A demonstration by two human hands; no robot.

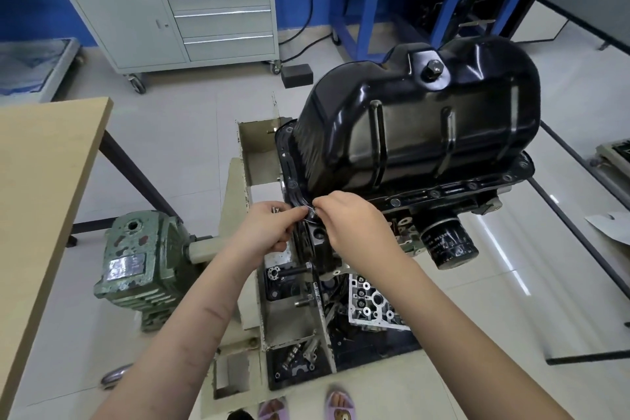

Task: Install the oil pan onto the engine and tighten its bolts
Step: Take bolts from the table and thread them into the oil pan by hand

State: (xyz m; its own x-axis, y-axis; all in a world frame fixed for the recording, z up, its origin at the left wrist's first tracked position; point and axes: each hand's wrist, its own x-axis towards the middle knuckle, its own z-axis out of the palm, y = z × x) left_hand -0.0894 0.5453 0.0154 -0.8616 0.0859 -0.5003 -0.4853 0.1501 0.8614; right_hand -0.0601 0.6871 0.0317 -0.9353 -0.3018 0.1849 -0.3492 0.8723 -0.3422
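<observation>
Left hand (pixel 269 227): curled round spare bolts, a few shanks poke out at its 12 o'clock (you're feeding from it so the other stays free).
Right hand (pixel 344 218): fingertips pinch something small at the flange corner, likely a bolt being started; the item itself is hidden.
Flange (pixel 289 167): near corner is at 6 o'clock of the pan, bolt heads already sit along both edges.
Oil pan (pixel 419 119): seated sump-up on the inverted engine (pixel 443 204), so holes face you.
Oil filter (pixel 450 242): 5 o'clock of the pan, clear of your work.
Tool cabinet (pixel 191 10): far, 11 o'clock.
</observation>
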